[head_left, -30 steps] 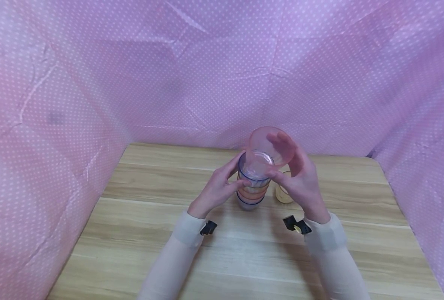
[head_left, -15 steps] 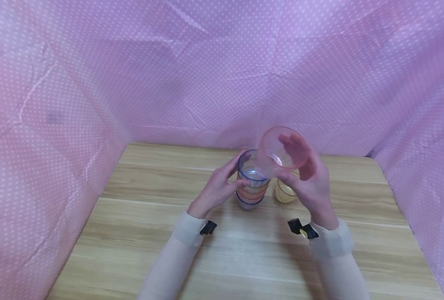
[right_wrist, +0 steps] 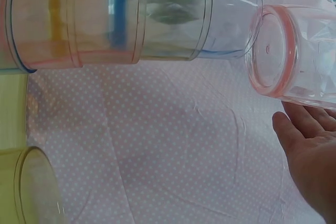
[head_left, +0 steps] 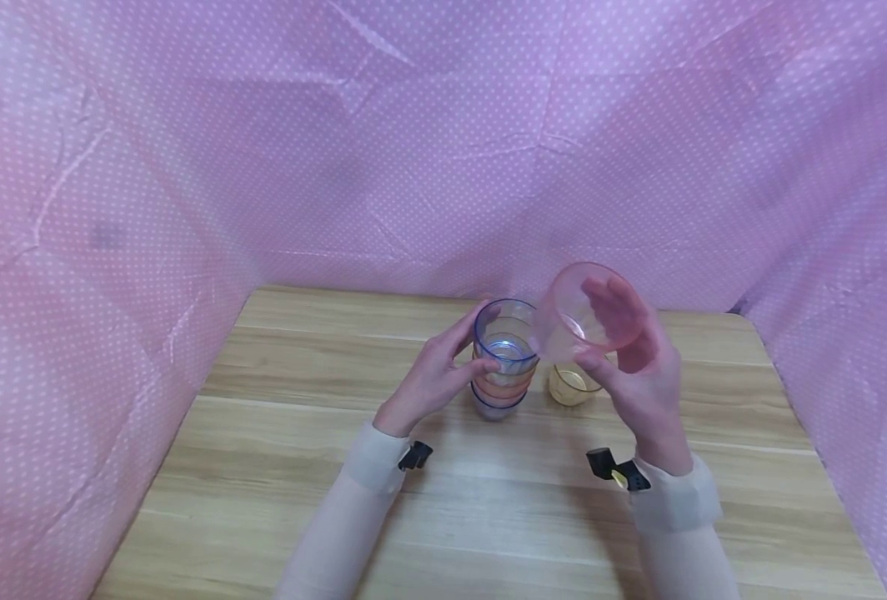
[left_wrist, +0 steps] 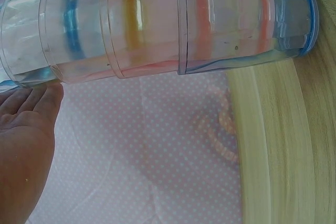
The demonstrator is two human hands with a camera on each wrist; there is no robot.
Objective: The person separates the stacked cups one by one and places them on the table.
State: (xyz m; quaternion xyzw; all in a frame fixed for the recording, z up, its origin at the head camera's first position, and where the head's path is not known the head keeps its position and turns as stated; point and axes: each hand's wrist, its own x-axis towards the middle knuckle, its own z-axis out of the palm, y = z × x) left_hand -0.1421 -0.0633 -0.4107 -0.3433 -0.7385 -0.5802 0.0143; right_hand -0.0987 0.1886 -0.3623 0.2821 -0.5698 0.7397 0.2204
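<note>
Hands apart from each other, one on either side of a stack of cups [head_left: 502,387]. Left hand [head_left: 438,375] grips the stack near its top: thumb on the near side, fingers round the far left side. Right hand [head_left: 642,383], to the right and raised, holds a pink cup [head_left: 552,329] clear of the table [head_left: 323,508], thumb near, fingers seen through the pink wall on the far right side.

Pink cup see-through, tilted, mouth up and to the right, base towards the top of the stack. In the right wrist view its base overlaps the stack's uppermost rim; cannot tell whether the two touch.

Stack upright on the table, cups nested. Uppermost one clear with a blue rim; orange and yellowish bands lower down, blue at the foot. Exact count unclear.

Yellow cup [head_left: 571,388] stands upright on the table just right of the stack, partly hidden behind the pink cup.

Pale cuff on each wrist, small black device on each. Table wood-grained; pink cloth [head_left: 443,167] with white dots hangs behind and at both sides.
</note>
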